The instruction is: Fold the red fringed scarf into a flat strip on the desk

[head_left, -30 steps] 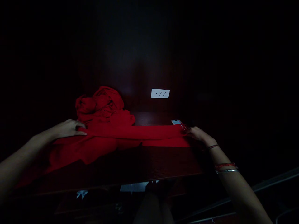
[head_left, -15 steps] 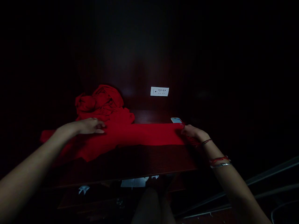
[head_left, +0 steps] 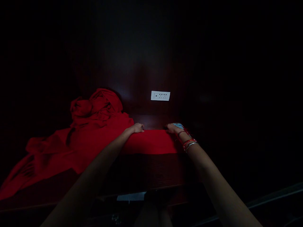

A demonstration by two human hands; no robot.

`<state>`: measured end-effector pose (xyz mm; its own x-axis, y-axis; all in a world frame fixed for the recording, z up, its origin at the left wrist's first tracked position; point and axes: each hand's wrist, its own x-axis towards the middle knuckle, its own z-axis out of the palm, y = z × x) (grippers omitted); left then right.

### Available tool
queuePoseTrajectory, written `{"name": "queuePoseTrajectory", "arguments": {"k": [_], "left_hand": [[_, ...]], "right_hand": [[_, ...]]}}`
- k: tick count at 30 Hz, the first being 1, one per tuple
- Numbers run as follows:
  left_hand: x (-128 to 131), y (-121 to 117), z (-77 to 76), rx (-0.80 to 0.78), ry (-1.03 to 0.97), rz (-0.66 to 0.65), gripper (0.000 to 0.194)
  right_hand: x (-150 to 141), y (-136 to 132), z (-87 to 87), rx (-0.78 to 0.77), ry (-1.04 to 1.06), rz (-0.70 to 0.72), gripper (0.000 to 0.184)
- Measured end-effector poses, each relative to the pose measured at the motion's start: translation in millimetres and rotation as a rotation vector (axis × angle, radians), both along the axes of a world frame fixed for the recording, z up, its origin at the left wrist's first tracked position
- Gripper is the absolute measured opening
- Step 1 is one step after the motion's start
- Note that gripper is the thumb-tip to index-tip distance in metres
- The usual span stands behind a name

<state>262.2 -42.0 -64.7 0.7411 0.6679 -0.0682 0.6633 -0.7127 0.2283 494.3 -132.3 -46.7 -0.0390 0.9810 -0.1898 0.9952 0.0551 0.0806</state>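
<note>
A red fringed scarf (head_left: 151,142) lies across a dark wooden desktop, flat and smooth in a strip on the right. Its left part spreads out toward the front edge, and a crumpled heap of it sits behind. My left hand (head_left: 138,127) is closed on the far edge of the flat strip. Farther right along the same edge, my right hand (head_left: 170,128) is closed on the cloth, its fingertips partly hidden. A phone (head_left: 178,125) with a lit screen lies just behind my right hand, partly covered by it.
A white power socket (head_left: 160,96) is set in the dark back panel. Under the desktop a pale flat object (head_left: 131,196) shows, along with my legs. Pale bars run low on the right. Much of the surroundings is too dark to make out.
My left hand has moved right along the scarf to its far edge, and my right hand has shifted left. The scarf's left end now spreads farther toward the front left, showing its fringe.
</note>
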Motion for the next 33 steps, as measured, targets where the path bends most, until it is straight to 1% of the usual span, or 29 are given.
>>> {"name": "queuePoseTrajectory", "arguments": {"k": [3,7,12,16,18,20,24,28,33], "left_hand": [[-2.4,5.8,4.9,-0.066,0.001,-0.032,0.021],[-8.9,5.3,15.7,-0.110,-0.023,-0.069,0.022],[-23.4,2.4,29.7,-0.104,-0.031,-0.096,0.025],[-37.2,3.8,36.0,-0.067,-0.047,-0.068,0.018],[-42.8,5.6,37.4,-0.056,-0.063,-0.059,0.018],[-47.2,7.2,38.4,-0.050,-0.078,-0.056,0.018],[-55.0,6.0,43.6,-0.045,-0.095,-0.049,0.020],[-63.8,-2.9,57.7,-0.038,-0.163,-0.050,0.021],[-72.3,-12.8,77.5,0.046,-0.254,-0.045,0.022]], "right_hand": [[4.3,3.8,1.6,-0.028,0.017,0.009,0.025],[12.3,0.3,10.9,-0.054,0.073,0.054,0.023],[22.9,-13.1,24.1,-0.068,0.082,0.094,0.028],[25.4,-31.3,34.7,-0.095,0.026,0.093,0.019],[24.6,-41.9,41.6,-0.091,0.005,0.090,0.016],[23.4,-51.2,49.5,-0.074,-0.012,0.090,0.018],[22.9,-61.6,67.4,-0.037,-0.031,0.103,0.020],[24.7,-66.6,87.0,0.036,-0.040,0.102,0.019],[24.5,-79.4,106.6,0.095,-0.047,0.030,0.014]]}}
